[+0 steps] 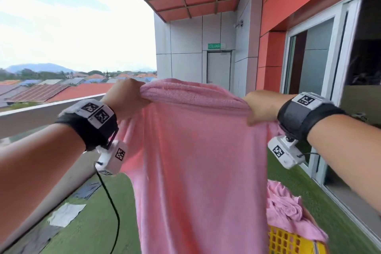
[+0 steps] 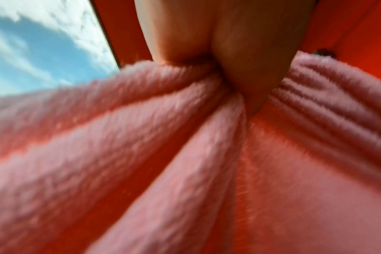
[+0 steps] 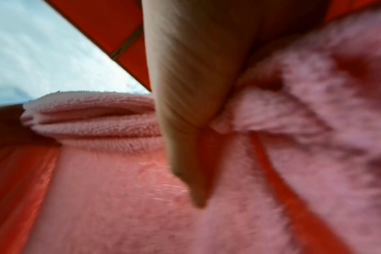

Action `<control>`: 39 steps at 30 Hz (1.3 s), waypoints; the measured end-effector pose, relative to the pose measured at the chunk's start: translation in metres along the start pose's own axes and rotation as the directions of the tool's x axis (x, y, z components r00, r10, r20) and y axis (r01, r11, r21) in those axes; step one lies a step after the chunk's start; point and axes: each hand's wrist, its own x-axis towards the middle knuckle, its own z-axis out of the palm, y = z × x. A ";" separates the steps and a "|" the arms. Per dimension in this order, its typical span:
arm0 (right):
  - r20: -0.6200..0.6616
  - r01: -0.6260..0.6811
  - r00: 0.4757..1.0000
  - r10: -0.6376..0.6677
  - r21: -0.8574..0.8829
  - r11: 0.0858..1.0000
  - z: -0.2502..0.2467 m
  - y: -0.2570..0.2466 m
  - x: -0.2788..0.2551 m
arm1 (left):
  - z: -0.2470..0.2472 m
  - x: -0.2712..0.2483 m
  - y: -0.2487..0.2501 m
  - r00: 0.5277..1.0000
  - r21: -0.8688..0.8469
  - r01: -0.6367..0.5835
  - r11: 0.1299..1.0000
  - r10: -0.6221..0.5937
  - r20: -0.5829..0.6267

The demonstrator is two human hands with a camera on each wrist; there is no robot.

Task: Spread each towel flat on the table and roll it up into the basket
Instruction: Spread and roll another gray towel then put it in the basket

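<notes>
A pink towel (image 1: 198, 161) hangs in the air in front of me, held up by its bunched top edge. My left hand (image 1: 132, 99) grips the towel's upper left end, and my right hand (image 1: 259, 107) grips the upper right end. Both wrist views are filled with pink towel (image 2: 185, 163) (image 3: 120, 189), gathered in folds under the left hand (image 2: 235, 56) and the right hand (image 3: 196, 77). At the lower right a yellow basket (image 1: 288, 241) holds more crumpled pink towels (image 1: 288, 210). No table is in view.
I stand on a balcony with green turf (image 1: 92, 222). A low parapet wall (image 1: 51, 113) runs along the left. Grey and white cloths (image 1: 66, 214) lie on the turf at the left. Sliding glass doors (image 1: 329, 68) line the right, and a grey exit door (image 1: 218, 66) is ahead.
</notes>
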 end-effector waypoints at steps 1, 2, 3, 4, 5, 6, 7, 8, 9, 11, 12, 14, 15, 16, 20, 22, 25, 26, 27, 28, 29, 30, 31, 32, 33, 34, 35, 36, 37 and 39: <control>-0.027 -0.023 0.999 0.024 0.057 0.998 0.001 0.004 0.003 | -0.002 -0.002 0.005 1.000 -0.136 0.023 0.990 -0.024 -0.005; -0.064 -0.047 0.996 0.058 0.155 0.987 0.002 0.010 0.007 | -0.003 -0.002 0.008 0.999 -0.284 0.034 0.958 -0.033 0.007; -0.101 -0.062 0.991 0.092 0.264 0.962 0.003 0.015 0.011 | -0.006 -0.005 0.011 1.000 -0.411 0.024 0.912 -0.021 0.012; -0.126 -0.063 0.985 0.117 0.369 0.927 0.003 0.020 0.014 | -0.007 -0.007 0.011 1.000 -0.491 0.003 0.871 0.000 0.007; -0.149 -0.044 0.981 0.126 0.460 0.887 0.002 0.024 0.015 | -0.006 -0.009 0.012 1.000 -0.536 -0.029 0.844 0.028 -0.010; -0.168 -0.018 0.978 0.127 0.538 0.843 0.001 0.026 0.015 | -0.003 -0.008 0.008 0.998 -0.548 -0.064 0.834 0.056 -0.032; -0.187 0.011 0.974 0.126 0.598 0.801 -0.002 0.026 0.014 | -0.002 -0.008 0.006 0.996 -0.530 -0.089 0.843 0.075 -0.049; -0.206 0.040 0.971 0.121 0.640 0.767 -0.005 0.025 0.013 | 0.000 -0.006 0.004 0.996 -0.482 -0.093 0.871 0.082 -0.045; -0.223 0.059 0.968 0.116 0.650 0.758 -0.007 0.025 0.012 | 0.000 -0.005 0.001 0.996 -0.416 -0.089 0.905 0.088 -0.022; -0.240 0.083 0.968 0.080 0.602 0.794 -0.010 0.024 0.010 | 0.001 -0.005 -0.005 0.994 -0.176 -0.061 0.983 0.076 0.077; -0.240 0.088 0.969 0.058 0.557 0.825 -0.012 0.023 0.007 | 0.002 -0.006 -0.006 0.991 0.003 -0.071 0.997 0.070 0.113; -0.201 0.060 0.978 0.054 0.523 0.850 -0.013 0.026 0.000 | 0.006 -0.011 -0.003 0.983 0.187 -0.122 0.975 0.092 0.161; -0.161 0.035 0.985 0.057 0.518 0.855 -0.013 0.028 -0.006 | 0.008 -0.014 -0.001 0.980 0.160 -0.125 0.979 0.097 0.172; -0.109 0.000 0.992 0.063 0.498 0.867 -0.012 0.031 -0.013 | 0.010 -0.016 0.001 0.978 0.100 -0.113 0.989 0.092 0.190; 0.007 -0.096 0.995 0.100 0.380 0.920 0.005 0.049 -0.044 | 0.025 -0.024 0.019 0.952 -0.110 -0.101 0.989 0.128 0.277; 0.044 -0.159 0.987 0.154 0.347 0.924 0.019 0.063 -0.064 | 0.040 -0.029 0.035 0.926 -0.166 -0.129 0.978 0.178 0.333; 0.118 -0.278 0.960 0.255 0.272 0.921 0.045 0.086 -0.097 | 0.068 -0.034 0.062 0.883 -0.269 -0.166 0.949 0.264 0.388; 0.137 -0.312 0.948 0.286 0.246 0.918 0.054 0.095 -0.109 | 0.077 -0.036 0.073 0.866 -0.297 -0.183 0.937 0.297 0.403; 0.151 -0.339 0.939 0.310 0.227 0.913 0.063 0.103 -0.120 | 0.086 -0.037 0.084 0.846 -0.326 -0.213 0.921 0.340 0.410; 0.160 -0.364 0.928 0.335 0.211 0.907 0.072 0.112 -0.132 | 0.096 -0.039 0.096 0.824 -0.348 -0.243 0.906 0.382 0.419; 0.168 -0.389 0.918 0.360 0.191 0.901 0.081 0.122 -0.144 | 0.105 -0.041 0.110 0.800 -0.363 -0.271 0.891 0.418 0.431; 0.177 -0.413 0.906 0.385 0.169 0.895 0.089 0.131 -0.156 | 0.115 -0.044 0.124 0.778 -0.376 -0.284 0.882 0.441 0.447; 0.185 -0.436 0.894 0.409 0.146 0.888 0.097 0.140 -0.169 | 0.125 -0.048 0.138 0.759 -0.390 -0.291 0.874 0.459 0.462; 0.187 -0.460 0.881 0.435 0.124 0.879 0.105 0.149 -0.181 | 0.135 -0.051 0.151 0.744 -0.402 -0.292 0.868 0.470 0.475; 0.187 -0.483 0.869 0.459 0.109 0.869 0.113 0.159 -0.194 | 0.146 -0.056 0.166 0.730 -0.418 -0.294 0.860 0.484 0.483; 0.189 -0.507 0.854 0.485 0.097 0.856 0.121 0.169 -0.207 | 0.156 -0.061 0.181 0.715 -0.431 -0.298 0.851 0.499 0.490; 0.190 -0.518 0.847 0.496 0.085 0.851 0.129 0.179 -0.221 | 0.165 -0.066 0.196 0.699 -0.445 -0.297 0.845 0.510 0.501; 0.195 -0.527 0.840 0.506 0.075 0.847 0.139 0.190 -0.233 | 0.174 -0.072 0.211 0.686 -0.453 -0.298 0.840 0.519 0.511; 0.201 -0.537 0.833 0.515 0.072 0.840 0.149 0.201 -0.245 | 0.184 -0.078 0.226 0.674 -0.459 -0.298 0.837 0.525 0.520; 0.214 -0.569 0.810 0.547 0.059 0.820 0.166 0.221 -0.265 | 0.202 -0.090 0.253 0.660 -0.477 -0.288 0.830 0.533 0.530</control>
